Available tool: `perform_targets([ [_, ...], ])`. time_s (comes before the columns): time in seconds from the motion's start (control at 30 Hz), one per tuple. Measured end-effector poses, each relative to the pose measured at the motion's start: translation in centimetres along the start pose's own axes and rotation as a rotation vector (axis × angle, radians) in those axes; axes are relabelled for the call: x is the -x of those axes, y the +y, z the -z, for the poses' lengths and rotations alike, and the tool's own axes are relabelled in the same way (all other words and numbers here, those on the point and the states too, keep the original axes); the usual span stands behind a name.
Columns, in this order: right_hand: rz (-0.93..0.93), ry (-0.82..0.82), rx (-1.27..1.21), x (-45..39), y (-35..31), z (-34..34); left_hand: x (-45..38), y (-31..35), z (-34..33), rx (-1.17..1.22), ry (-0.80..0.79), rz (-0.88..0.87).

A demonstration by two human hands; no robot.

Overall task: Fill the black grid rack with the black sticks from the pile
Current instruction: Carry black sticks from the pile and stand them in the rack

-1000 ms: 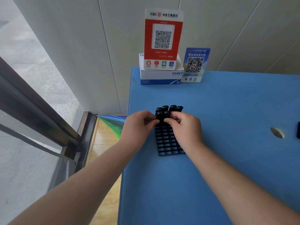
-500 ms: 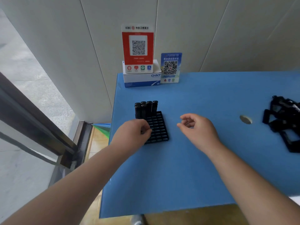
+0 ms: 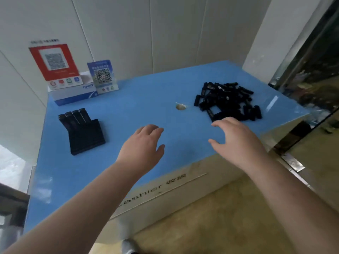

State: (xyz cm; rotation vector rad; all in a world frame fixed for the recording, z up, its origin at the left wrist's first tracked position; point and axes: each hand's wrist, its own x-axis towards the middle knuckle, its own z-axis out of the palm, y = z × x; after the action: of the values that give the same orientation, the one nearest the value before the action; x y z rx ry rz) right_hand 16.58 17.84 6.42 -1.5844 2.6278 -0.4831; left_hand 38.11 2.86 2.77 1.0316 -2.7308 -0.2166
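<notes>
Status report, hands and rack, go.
Both hands open, empty: left hand, right hand nearing stick pile. Grid rack mostly unfilled. Nothing in the way.

Blue counter (image 3: 139, 107), black grid rack (image 3: 86, 137), stick pile (image 3: 228, 100), white box (image 3: 73, 93), blue sign (image 3: 102, 77)

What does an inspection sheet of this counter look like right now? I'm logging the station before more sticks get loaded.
Surface: blue counter top, round hole near the pile.
Job's things: black grid rack at left, a few sticks standing in its far row; pile of black sticks at right.
Clutter: red QR sign, blue QR sign, white box.
Hands: left hand and right hand open, holding nothing.
Cables: nothing seen.
Surroundings: white panel wall, glass at right.
</notes>
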Motion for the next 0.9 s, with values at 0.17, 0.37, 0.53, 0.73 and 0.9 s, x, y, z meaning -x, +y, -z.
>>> perform_targets([
  [0.17, -0.078, 0.045, 0.065, 3.3, 5.6, 2.7, -1.6, 6.9, -0.9, -0.013, 0.015, -0.101],
  [0.37, -0.171, 0.062, 0.073, 4.3, 11.2, 4.1, -5.1, 12.7, -2.2, 0.003, -0.006, -0.176],
  [0.53, -0.219, 0.071, 0.068, 2.6, 15.2, 4.3, -9.7, 15.8, -4.1, 0.020, -0.035, -0.202],
  [0.73, -0.241, 0.071, 0.102, -2.9, 20.3, 4.8, -17.7, 18.1, -6.7, 0.065, -0.062, -0.229],
  [0.9, -0.246, 0.071, 0.079, -7.9, 23.2, 4.6, -23.8, 19.0, -8.5, 0.078, -0.094, -0.236],
])
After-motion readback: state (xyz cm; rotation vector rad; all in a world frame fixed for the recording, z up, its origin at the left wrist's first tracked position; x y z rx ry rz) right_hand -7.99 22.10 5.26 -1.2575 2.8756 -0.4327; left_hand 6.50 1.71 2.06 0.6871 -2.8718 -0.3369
